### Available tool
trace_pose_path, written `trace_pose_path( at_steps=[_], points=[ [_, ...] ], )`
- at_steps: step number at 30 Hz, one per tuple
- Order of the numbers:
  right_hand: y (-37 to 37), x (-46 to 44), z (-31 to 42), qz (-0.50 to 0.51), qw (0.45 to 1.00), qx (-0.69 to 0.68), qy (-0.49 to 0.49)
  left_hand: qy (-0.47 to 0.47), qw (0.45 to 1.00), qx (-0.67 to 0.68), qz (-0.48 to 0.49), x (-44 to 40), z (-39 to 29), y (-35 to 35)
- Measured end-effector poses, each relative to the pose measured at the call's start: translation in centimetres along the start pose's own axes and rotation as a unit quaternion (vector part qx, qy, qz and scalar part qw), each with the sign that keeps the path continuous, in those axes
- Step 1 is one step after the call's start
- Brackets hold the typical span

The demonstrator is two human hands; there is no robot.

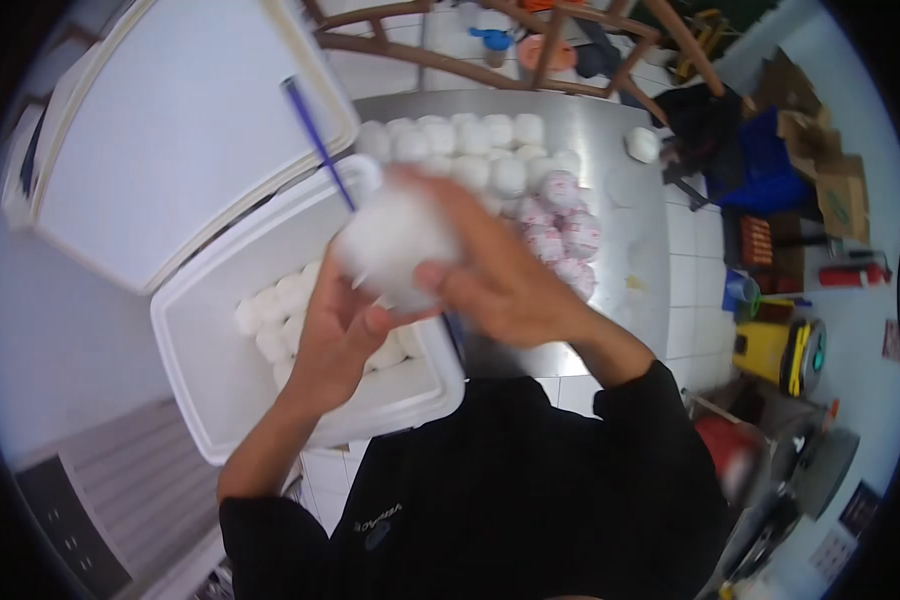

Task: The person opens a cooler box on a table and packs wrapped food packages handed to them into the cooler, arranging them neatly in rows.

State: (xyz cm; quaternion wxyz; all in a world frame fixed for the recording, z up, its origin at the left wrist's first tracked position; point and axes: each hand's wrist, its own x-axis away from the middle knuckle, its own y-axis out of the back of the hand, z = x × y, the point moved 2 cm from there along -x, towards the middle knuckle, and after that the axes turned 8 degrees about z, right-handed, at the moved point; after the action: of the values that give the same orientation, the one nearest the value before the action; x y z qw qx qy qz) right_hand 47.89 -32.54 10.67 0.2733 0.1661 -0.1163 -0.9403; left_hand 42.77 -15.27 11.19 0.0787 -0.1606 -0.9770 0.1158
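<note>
The steel table [635, 320] at one o'clock bears rows of white balls [509, 177]; others already sit in the cooler [215, 360] at nine, so work looks part-done. Left hand [335, 345] and right hand [500, 290] curl their fingers around a blurred ball [395, 240], near centre.

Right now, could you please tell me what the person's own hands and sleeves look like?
The left hand and right hand are both bare and ungloved. The left sleeve and right sleeve are short and black, part of a black shirt with small pale lettering on its front, too small to read with certainty.
</note>
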Motion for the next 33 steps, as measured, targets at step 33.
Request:
trace_pose_path(
  at_steps=[33],
  points=[
    [24.9,6.1,-29.9,-0.392,0.899,0.052,-0.185,0.400,0.698,-0.565,0.183,0.8,13.1,8.2]
  ],
)
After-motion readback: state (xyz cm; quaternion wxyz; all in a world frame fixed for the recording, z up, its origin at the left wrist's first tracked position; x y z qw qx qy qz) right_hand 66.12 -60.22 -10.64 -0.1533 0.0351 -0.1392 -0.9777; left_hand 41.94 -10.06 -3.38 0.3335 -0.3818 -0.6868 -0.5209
